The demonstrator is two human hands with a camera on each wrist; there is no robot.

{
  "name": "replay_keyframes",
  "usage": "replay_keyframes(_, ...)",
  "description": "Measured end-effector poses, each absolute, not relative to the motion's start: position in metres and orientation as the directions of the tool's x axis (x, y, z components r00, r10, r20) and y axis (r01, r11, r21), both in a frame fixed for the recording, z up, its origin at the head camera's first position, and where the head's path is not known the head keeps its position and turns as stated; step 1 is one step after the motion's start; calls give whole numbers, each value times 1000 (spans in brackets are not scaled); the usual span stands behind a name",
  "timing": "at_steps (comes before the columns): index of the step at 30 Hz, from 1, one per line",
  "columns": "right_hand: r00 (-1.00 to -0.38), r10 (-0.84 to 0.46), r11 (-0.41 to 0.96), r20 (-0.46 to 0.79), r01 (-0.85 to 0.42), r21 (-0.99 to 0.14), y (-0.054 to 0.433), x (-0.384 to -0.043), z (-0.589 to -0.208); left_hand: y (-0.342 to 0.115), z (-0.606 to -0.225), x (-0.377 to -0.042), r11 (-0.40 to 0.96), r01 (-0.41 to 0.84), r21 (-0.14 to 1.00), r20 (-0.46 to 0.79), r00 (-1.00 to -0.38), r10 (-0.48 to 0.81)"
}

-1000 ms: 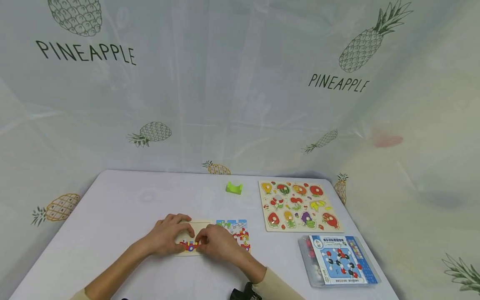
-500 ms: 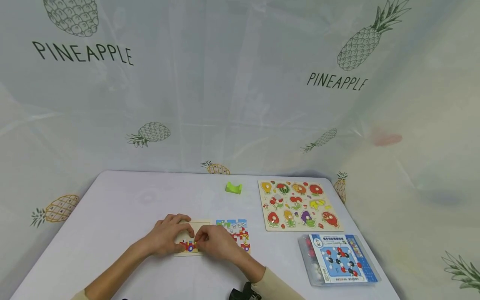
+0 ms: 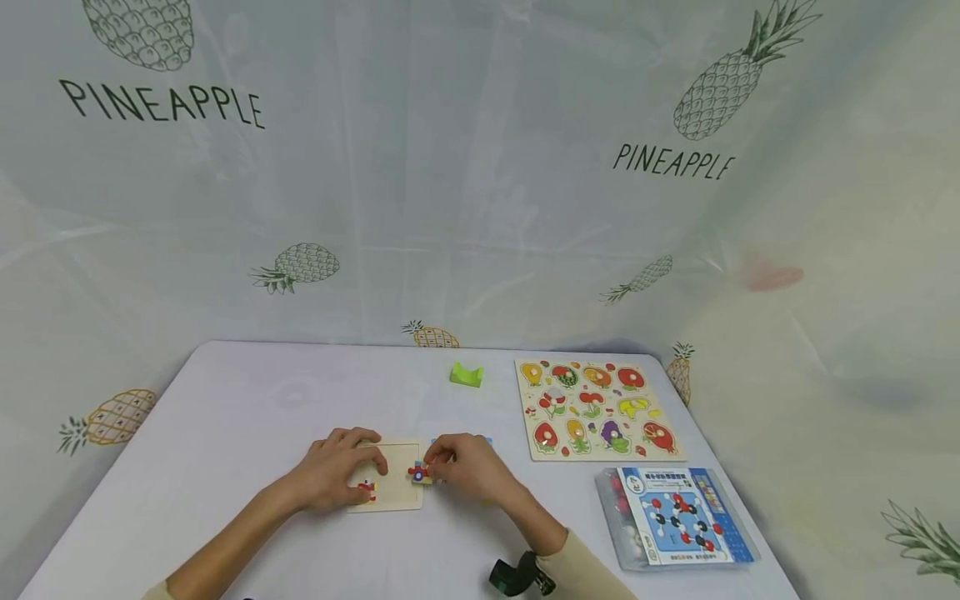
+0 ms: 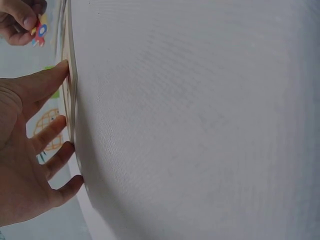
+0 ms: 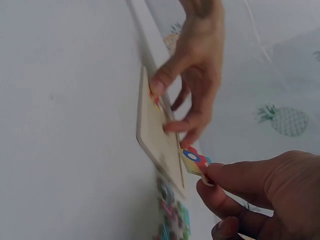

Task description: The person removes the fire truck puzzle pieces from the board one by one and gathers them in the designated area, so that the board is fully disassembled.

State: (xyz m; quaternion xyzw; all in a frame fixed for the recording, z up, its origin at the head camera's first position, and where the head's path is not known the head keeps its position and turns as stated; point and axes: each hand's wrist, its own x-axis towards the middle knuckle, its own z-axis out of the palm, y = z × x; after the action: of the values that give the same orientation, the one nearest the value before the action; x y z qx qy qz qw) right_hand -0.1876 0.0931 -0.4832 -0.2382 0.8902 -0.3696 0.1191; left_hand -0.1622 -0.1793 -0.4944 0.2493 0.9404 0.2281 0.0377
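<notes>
A pale wooden puzzle tray (image 3: 402, 498) lies flat at the table's near middle. My left hand (image 3: 339, 472) rests at its left side with fingers spread, the thumb over a small red-and-yellow puzzle piece (image 3: 367, 490) in the tray's near left corner. Between thumb and index finger, my right hand (image 3: 480, 471) pinches a jigsaw puzzle piece (image 5: 196, 161) with red, blue and yellow print, raised off the tray by its right edge. More puzzle pieces (image 5: 172, 215) sit beyond that edge, mostly hidden by the right hand in the head view.
A fruit peg board (image 3: 600, 454) lies at the back right, with a clear plastic case (image 3: 678, 521) of molecule parts in front of it. The small green holder (image 3: 467, 375) stands toward the back. Pineapple-print curtain (image 3: 480, 167) hangs behind the table.
My right hand has lifted the puzzle piece from beside the corner piece and carried it right, to the tray's right edge. The left hand has stayed in place.
</notes>
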Motion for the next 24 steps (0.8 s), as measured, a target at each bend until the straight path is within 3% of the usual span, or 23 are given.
replay_keyframes(14,-817,-526,706,-237,-263,-658,138,-188,-475,-180,-493,-162,773,455,442,38,-870,491)
replay_keyframes(24,-811,-538,715,-231,-294,-634,146,-185,-482,-179,-491,-161,771,456,445,39,-870,492)
